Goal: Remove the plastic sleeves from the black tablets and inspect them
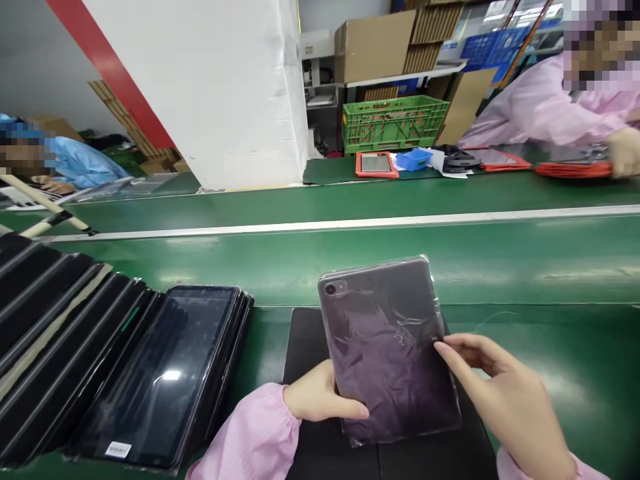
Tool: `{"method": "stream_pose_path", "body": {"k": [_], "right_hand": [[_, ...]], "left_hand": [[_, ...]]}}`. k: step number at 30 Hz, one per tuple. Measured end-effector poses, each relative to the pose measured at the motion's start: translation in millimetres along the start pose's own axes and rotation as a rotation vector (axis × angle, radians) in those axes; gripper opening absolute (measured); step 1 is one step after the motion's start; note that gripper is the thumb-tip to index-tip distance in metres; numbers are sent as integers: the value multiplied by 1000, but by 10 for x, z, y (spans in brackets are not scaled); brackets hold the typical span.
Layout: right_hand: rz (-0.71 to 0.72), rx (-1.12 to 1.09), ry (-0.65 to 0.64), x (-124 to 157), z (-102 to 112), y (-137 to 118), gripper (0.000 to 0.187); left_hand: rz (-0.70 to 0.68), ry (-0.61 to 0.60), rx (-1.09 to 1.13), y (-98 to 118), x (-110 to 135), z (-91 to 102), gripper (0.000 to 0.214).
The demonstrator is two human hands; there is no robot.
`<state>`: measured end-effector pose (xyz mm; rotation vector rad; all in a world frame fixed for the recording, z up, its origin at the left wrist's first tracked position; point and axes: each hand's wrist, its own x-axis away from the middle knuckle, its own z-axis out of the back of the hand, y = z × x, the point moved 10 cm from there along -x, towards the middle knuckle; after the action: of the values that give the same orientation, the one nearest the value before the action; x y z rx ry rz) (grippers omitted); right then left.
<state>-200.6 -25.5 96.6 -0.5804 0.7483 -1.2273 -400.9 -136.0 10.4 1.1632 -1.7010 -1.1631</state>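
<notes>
A dark tablet in a clear plastic sleeve (385,333) is held up in front of me, back side facing me, its camera at the upper left. My left hand (327,393) grips its lower left edge, thumb across the back and the other fingers hidden behind. At the right edge, my right hand (500,380) pinches the sleeve between thumb and forefinger. Beneath the tablet lies a flat black pad (305,340) on the green bench.
Left of me, several wrapped tablets (165,380) lean in a row beside black slabs (55,340). A white ledge strip (320,225) crosses the bench. Beyond it are a red-framed tablet (377,164), a blue tray (414,159), a green crate (395,123) and two co-workers.
</notes>
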Motion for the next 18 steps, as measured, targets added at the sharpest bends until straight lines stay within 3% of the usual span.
{"method": "stream_pose_path", "body": {"k": [3,6,9,11,16,18], "right_hand": [[-72,-3,-52,-56,-60,90,49],[7,29,-96,-42,-111,-89,44],[48,92,-8,-28,-23,-246,40],[5,105,33,-60,40,-195,41],[-21,8,-199,-155,-102,60,44],[29,19,-181,-134,-85,17,43]], "left_hand": [[-5,-2,18,16,-6,-2,66],[-10,8,21,26,-6,10,65],[-4,8,14,8,-3,18,65],[-3,1,7,-12,1,18,64],[-4,0,17,-42,0,16,68],[-6,6,17,-41,-5,16,69]]}}
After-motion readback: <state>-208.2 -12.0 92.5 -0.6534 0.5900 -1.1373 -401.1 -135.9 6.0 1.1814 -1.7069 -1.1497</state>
